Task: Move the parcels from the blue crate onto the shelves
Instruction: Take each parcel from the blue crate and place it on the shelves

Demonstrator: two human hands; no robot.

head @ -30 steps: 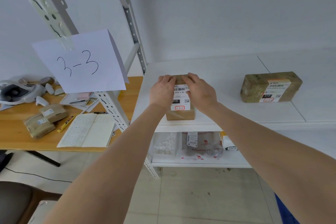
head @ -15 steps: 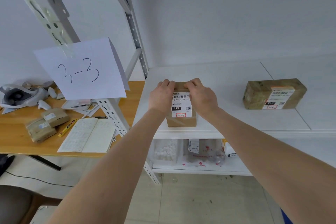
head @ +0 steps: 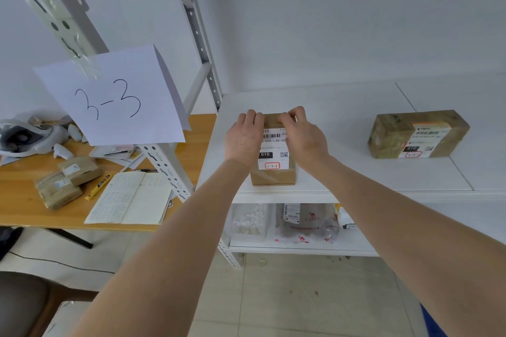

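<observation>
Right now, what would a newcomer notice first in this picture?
The left hand and right hand grip a small brown cardboard parcel near the front of the white shelf. A white paper sheet marked 3-3 hangs on the metal frame at left; a tape-wrapped brown parcel lies farther right.

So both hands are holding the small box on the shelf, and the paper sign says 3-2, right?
Not quite. The head view shows the sign reads 3-3, not 3-2. The left hand and right hand do both hold the box on the shelf.
</observation>
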